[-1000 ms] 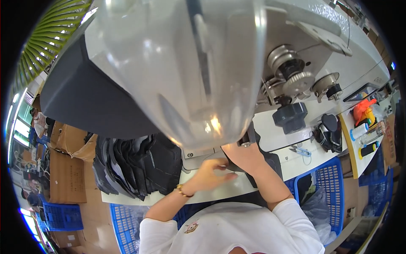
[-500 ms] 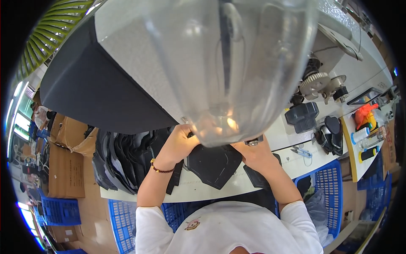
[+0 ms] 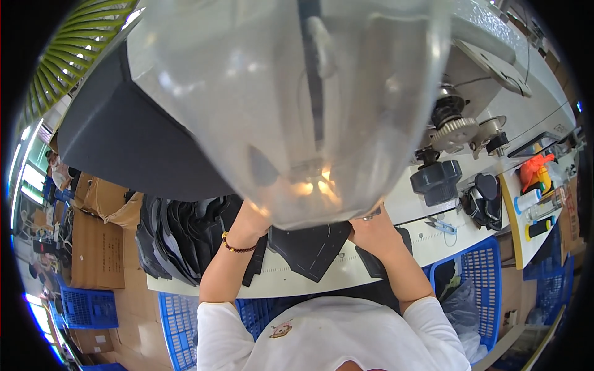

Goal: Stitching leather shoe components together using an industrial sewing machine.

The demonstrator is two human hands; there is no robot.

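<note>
A black pointed fabric piece (image 3: 312,252) lies on the white sewing machine table, its upper part behind a clear plastic cover (image 3: 346,123). My left hand (image 3: 252,217) reaches in at the piece's left side, its fingers hidden or blurred by the cover. On the other side, my right hand (image 3: 373,232) rests by the piece's right edge. Its fingers point in under the cover and do not show clearly, so I cannot make out their grip. Another dark piece (image 3: 373,263) lies under my right wrist. Lights glow through the cover's lower end.
A stack of dark cut pieces (image 3: 179,238) stands left of my left forearm. To the right are a black handwheel (image 3: 436,182), thread snips (image 3: 442,226) and thread spools (image 3: 527,201). Blue baskets (image 3: 489,278) stand below the table edge; cardboard boxes (image 3: 96,247) are at far left.
The view has shifted slightly, and the cover now hides more of my left hand. Both hands stay at the black fabric piece, which sits slightly lower in view.
</note>
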